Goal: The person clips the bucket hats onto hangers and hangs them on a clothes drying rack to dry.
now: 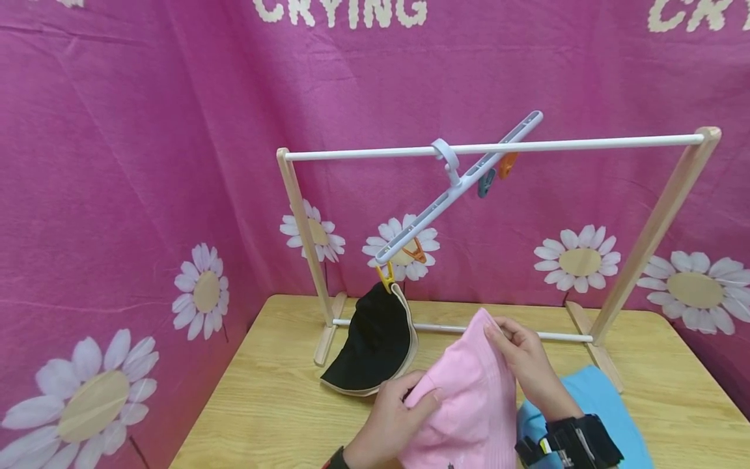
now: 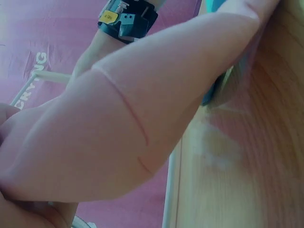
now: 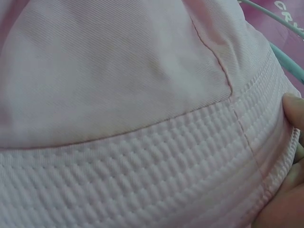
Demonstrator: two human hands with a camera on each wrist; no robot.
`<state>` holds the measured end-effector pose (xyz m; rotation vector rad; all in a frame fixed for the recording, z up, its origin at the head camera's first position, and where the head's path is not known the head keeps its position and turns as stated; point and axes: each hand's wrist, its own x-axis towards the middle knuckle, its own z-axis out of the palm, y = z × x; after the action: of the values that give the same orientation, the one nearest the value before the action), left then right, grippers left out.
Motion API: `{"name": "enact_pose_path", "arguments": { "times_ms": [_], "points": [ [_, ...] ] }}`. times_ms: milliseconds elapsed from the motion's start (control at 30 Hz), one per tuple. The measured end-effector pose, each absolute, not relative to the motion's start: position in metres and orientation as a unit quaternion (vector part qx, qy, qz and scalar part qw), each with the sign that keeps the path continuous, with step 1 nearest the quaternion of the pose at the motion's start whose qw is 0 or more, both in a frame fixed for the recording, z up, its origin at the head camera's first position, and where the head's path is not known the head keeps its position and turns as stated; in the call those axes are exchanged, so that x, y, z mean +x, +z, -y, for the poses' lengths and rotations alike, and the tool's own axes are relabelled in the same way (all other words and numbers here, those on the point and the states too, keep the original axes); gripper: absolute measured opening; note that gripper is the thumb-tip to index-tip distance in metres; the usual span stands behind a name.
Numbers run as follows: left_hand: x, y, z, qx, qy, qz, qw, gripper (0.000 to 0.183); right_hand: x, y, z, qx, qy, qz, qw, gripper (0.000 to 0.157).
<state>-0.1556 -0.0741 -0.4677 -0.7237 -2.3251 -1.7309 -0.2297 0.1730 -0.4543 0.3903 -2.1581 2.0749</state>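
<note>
A pink bucket hat (image 1: 459, 397) is held up between both hands over the front of the table. My left hand (image 1: 395, 417) grips its left side, thumb on the near face. At the upper right, my right hand (image 1: 527, 365) pinches the stitched brim; the right wrist view shows the rows of stitching and a seam on the hat (image 3: 156, 161). A black bucket hat (image 1: 375, 339) with a beige edge hangs from a yellow clip (image 1: 386, 277) at the near end of the lilac hanger (image 1: 463, 185). In the left wrist view, bare skin hides the hat.
The hanger hooks over the white rail (image 1: 586, 144) of a wooden-ended rack, slanting across it. Two orange clips (image 1: 415, 251) and a grey-blue clip (image 1: 486, 183) hang from it. Light blue fabric (image 1: 609, 410) lies beneath my right wrist on the wooden table (image 1: 252, 384).
</note>
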Motion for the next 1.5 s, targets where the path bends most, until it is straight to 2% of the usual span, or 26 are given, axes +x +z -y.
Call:
{"name": "enact_pose_path", "arguments": {
  "times_ms": [333, 567, 767, 1167, 1500],
  "points": [
    [-0.158, -0.457, 0.076, -0.241, -0.563, 0.785, 0.095, 0.01, -0.243, -0.444, -0.168, 0.149, 0.677, 0.72, 0.045, 0.034],
    [-0.16, -0.452, 0.078, -0.291, -0.568, 0.764, 0.09, 0.018, -0.245, -0.444, -0.167, 0.189, 0.701, 0.687, 0.038, 0.02],
    [-0.167, -0.444, 0.08, -0.317, -0.537, 0.774, 0.107, 0.016, -0.248, -0.445, -0.168, 0.209, 0.715, 0.666, 0.033, 0.019],
    [-0.179, -0.424, 0.08, -0.337, -0.518, 0.781, 0.095, 0.022, -0.251, -0.443, -0.17, 0.233, 0.733, 0.639, 0.024, 0.022],
    [-0.196, -0.394, 0.083, -0.337, -0.519, 0.781, 0.079, 0.024, -0.254, -0.442, -0.169, 0.214, 0.741, 0.636, 0.028, 0.019]
  ]
}}
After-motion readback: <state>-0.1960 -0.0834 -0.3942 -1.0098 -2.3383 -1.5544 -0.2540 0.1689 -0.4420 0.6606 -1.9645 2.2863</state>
